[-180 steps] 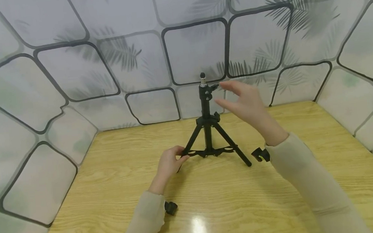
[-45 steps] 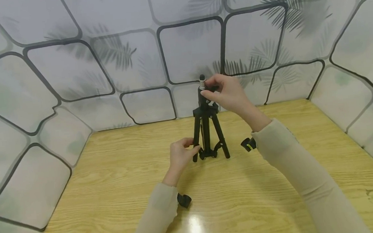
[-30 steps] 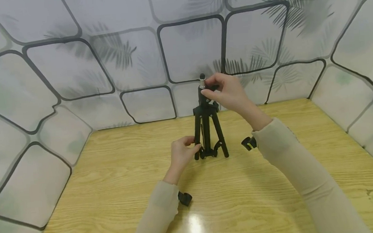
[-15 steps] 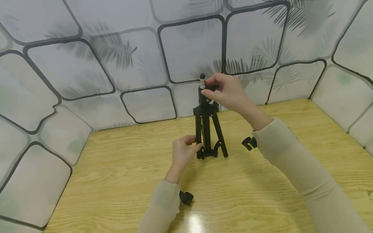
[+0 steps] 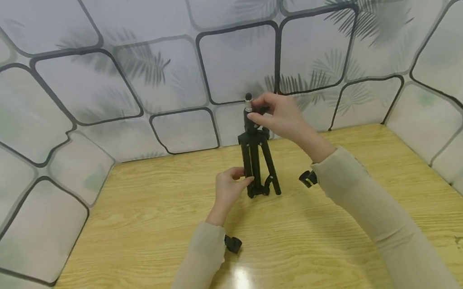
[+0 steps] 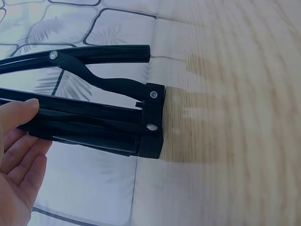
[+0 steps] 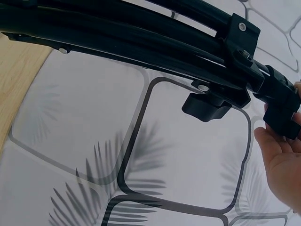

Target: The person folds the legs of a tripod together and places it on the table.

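A small black tripod (image 5: 255, 156) stands near the back of the table, its top tilted slightly left. My left hand (image 5: 227, 188) pinches a leg low down, thumb in front. In the left wrist view that tripod leg (image 6: 80, 127) lies close along the centre column, while another leg (image 6: 103, 55) angles out on its brace. My right hand (image 5: 280, 113) grips the tripod's top collar just below the silver tip (image 5: 248, 103). In the right wrist view the right hand (image 7: 282, 160) holds the collar at the frame edge, and a black knob (image 7: 204, 106) sticks out below the leg hub.
The wooden table (image 5: 149, 241) spreads around the tripod. Patterned fabric walls (image 5: 177, 71) rise close behind and at both sides. A black wrist mount sits by the left cuff (image 5: 233, 244), another by the right cuff (image 5: 308, 179).
The tripod's spread legs have folded in toward the column, the left one furthest, and its upper part sits lower. My right hand has moved onto the collar; my left has shifted right with the leg.
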`<state>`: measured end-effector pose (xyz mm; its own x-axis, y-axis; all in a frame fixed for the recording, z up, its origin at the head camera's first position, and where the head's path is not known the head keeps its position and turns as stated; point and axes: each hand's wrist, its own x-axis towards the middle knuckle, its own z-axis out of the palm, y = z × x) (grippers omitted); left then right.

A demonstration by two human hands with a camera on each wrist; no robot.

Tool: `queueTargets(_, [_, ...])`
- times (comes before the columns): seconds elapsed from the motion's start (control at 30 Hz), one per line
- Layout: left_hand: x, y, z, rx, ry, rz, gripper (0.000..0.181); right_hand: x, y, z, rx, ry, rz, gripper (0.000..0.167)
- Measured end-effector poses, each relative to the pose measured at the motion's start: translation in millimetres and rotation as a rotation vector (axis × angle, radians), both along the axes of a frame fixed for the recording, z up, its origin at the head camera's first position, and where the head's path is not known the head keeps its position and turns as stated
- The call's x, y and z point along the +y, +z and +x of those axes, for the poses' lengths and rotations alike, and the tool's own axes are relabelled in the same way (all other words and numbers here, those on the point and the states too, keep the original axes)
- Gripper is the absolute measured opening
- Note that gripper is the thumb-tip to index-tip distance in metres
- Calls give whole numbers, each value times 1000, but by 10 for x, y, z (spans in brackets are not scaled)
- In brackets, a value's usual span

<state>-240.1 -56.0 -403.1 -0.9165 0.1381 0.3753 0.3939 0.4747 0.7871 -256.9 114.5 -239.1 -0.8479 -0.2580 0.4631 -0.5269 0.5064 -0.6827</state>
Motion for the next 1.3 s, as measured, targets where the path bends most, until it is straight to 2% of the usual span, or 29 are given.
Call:
queueTargets(0.2, [8,-4,-2,-2,7,-11,23,-25,-7,0,27,11,-4,25])
queueTargets(0.37, [28,1,-16,-13,11,-52,24,22,-44,-41,26,30,-32,26])
queueTargets(0.6, [44,-3,2,-57,-3,-92,23,155,-152,0,15,14,-59,42])
queueTargets(0.8, [38,16,-13,-33,-13,-92,23,255,-241,65,20,-29,-64,53])
queueTargets(0.97, [17,26,-27,-35,-5,-108,23,331,-377,115,-15,0,-104,60])
queueTargets(1.03, [12,34,-25,-38,-6,-107,24,364,-453,126,-20,10,-102,58])
queueTargets(1.3, [0,46,-16,-42,4,-121,25,448,-811,168,-44,-30,56,44])
